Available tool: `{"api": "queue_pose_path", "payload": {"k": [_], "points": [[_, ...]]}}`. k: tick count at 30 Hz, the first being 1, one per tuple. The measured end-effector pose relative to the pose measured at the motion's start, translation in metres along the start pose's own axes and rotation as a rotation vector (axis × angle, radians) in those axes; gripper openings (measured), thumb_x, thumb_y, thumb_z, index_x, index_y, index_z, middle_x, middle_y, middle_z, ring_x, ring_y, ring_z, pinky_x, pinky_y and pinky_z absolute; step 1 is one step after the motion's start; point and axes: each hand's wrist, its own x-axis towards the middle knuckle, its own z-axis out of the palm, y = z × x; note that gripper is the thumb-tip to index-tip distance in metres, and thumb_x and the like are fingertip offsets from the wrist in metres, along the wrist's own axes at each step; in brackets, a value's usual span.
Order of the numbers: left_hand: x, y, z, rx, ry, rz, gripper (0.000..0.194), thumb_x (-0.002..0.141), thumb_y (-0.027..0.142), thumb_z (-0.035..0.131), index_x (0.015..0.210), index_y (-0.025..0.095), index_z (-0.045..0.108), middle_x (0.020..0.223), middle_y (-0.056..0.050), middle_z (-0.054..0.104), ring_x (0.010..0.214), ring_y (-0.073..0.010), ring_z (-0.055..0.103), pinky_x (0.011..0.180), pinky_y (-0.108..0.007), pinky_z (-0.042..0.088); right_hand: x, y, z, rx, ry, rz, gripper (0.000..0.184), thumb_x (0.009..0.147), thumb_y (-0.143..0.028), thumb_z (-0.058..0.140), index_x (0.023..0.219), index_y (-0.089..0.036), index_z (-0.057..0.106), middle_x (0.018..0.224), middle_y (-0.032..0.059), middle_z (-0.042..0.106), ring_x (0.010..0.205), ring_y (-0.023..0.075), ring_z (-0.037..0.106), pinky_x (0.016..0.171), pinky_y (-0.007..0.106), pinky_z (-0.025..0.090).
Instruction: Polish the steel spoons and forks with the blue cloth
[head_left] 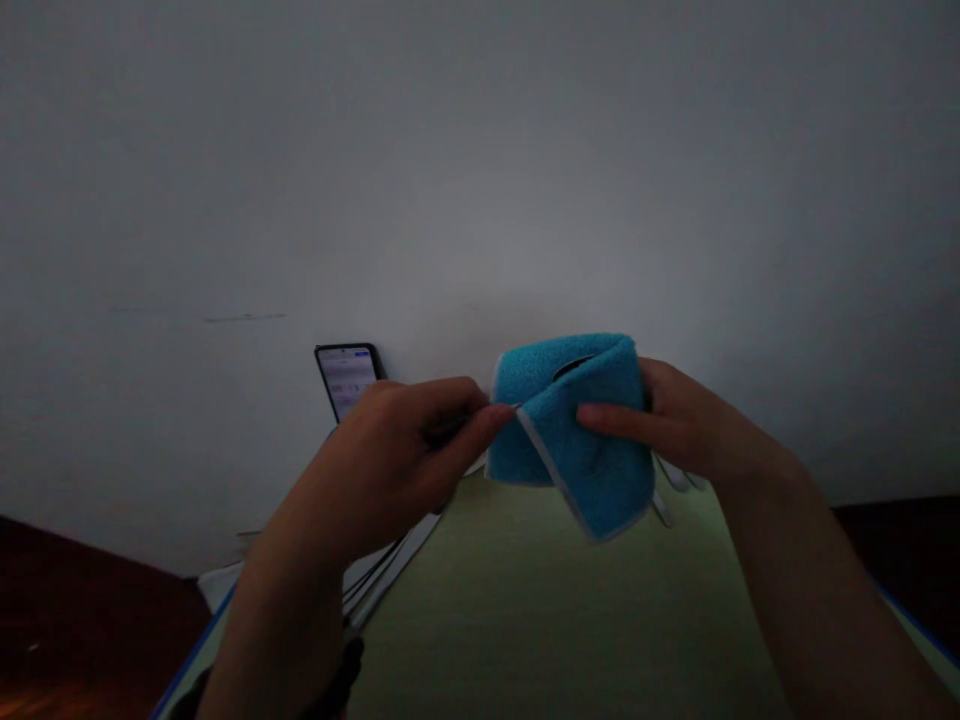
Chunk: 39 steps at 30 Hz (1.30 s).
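A blue terry cloth (592,450) with pale edging is held above the table, folded over, one corner hanging down. My right hand (675,415) grips it from the right, its thumb pressed flat on the front and its other fingers hidden behind. In the fold shows a dark, shiny oval with a bright rim, which looks like the bowl of a spoon (574,368). My left hand (427,435) is closed in a pinch at the cloth's left edge, on what appears to be the spoon's thin handle. The fingers cover most of that handle.
A phone (349,380) with a lit screen leans against the white wall (480,180) behind the left hand. Several pale utensil handles (675,477) lie beyond the right hand. Long, thin strips (397,565) lie under my left forearm on the light green table (540,610).
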Motion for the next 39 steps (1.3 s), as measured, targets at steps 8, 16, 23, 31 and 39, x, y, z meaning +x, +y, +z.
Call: {"api": "queue_pose_path", "payload": {"k": [8, 16, 23, 31, 39], "points": [[0.001, -0.001, 0.0, 0.028, 0.007, 0.036, 0.03, 0.086, 0.036, 0.045, 0.065, 0.015, 0.056, 0.045, 0.006, 0.045, 0.04, -0.0047, 0.039, 0.041, -0.017, 0.028, 0.006, -0.004, 0.001, -0.307, 0.353, -0.081, 0.035, 0.059, -0.047, 0.071, 0.069, -0.017, 0.056, 0.061, -0.0024, 0.057, 0.055, 0.0123, 0.053, 0.046, 0.022, 0.042], [0.001, -0.004, 0.0, -0.003, -0.02, 0.02, 0.031, 0.086, 0.034, 0.045, 0.065, 0.014, 0.055, 0.043, 0.007, 0.043, 0.037, -0.0044, 0.04, 0.039, -0.015, 0.029, 0.007, -0.003, 0.004, -0.278, 0.319, -0.038, 0.035, 0.067, -0.051, 0.064, 0.077, -0.018, 0.06, 0.068, 0.0007, 0.063, 0.059, 0.0141, 0.057, 0.048, 0.023, 0.045], [0.001, -0.009, 0.0, -0.035, -0.193, 0.07, 0.029, 0.087, 0.035, 0.045, 0.073, 0.014, 0.059, 0.051, 0.005, 0.049, 0.044, -0.0052, 0.043, 0.043, -0.016, 0.031, 0.003, -0.004, -0.005, -0.329, -0.272, -0.025, 0.024, 0.076, -0.037, 0.058, 0.089, -0.017, 0.064, 0.074, -0.0007, 0.064, 0.063, 0.0123, 0.057, 0.054, 0.022, 0.045], [0.005, -0.001, 0.01, -0.011, -0.175, 0.071, 0.029, 0.086, 0.034, 0.045, 0.068, 0.015, 0.056, 0.052, 0.005, 0.048, 0.046, -0.0054, 0.043, 0.044, -0.017, 0.03, 0.0, -0.01, -0.007, -0.579, -0.255, -0.147, 0.016, 0.082, -0.029, 0.051, 0.088, -0.019, 0.062, 0.071, -0.0013, 0.062, 0.058, 0.0097, 0.052, 0.057, 0.022, 0.039], [0.003, -0.006, 0.003, -0.067, -0.187, 0.05, 0.028, 0.087, 0.034, 0.045, 0.069, 0.015, 0.055, 0.052, 0.006, 0.047, 0.045, -0.0047, 0.043, 0.043, -0.015, 0.031, 0.002, -0.013, -0.001, -0.593, -0.238, -0.278, 0.019, 0.086, -0.033, 0.048, 0.094, -0.019, 0.06, 0.077, -0.0012, 0.063, 0.067, 0.0102, 0.056, 0.061, 0.021, 0.038]]}}
